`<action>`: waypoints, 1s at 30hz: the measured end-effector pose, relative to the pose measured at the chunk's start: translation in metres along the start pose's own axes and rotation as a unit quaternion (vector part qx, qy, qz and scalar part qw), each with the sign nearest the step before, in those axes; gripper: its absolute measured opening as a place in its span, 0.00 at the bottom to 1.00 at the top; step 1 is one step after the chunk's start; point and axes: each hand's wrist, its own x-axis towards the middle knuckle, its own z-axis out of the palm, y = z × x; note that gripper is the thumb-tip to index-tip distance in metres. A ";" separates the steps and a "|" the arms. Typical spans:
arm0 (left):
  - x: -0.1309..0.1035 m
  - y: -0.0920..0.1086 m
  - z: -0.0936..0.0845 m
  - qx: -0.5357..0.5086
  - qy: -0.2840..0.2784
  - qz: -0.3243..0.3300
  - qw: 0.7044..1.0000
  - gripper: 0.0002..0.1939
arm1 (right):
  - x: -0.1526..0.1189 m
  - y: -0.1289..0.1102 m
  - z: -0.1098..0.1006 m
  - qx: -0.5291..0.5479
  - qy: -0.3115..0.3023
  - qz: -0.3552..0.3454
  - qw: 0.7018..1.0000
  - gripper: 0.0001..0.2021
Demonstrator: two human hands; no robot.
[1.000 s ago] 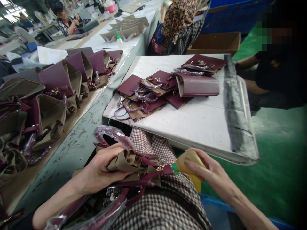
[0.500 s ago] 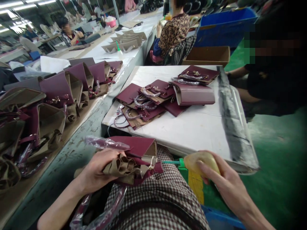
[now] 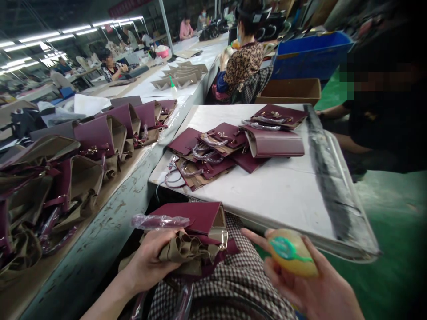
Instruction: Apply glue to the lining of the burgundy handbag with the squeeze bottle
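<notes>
Left hand (image 3: 150, 264) has its grip clenched on a maroon bag (image 3: 191, 242) lying on the lap, just below the tabletop's (image 3: 283, 191) near edge. Right hand (image 3: 310, 289) grips a yellow glue bottle (image 3: 292, 258), nozzle toward the camera.

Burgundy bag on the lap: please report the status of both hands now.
Left hand grips burgundy bag at its tan lining. Right hand holds yellow squeeze bottle, nozzle clear of bag. Nothing between them.
</notes>
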 end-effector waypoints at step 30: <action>0.001 0.008 0.009 0.202 -0.025 0.175 0.963 0.15 | -0.019 -0.017 0.102 0.182 -0.228 0.092 0.952 0.34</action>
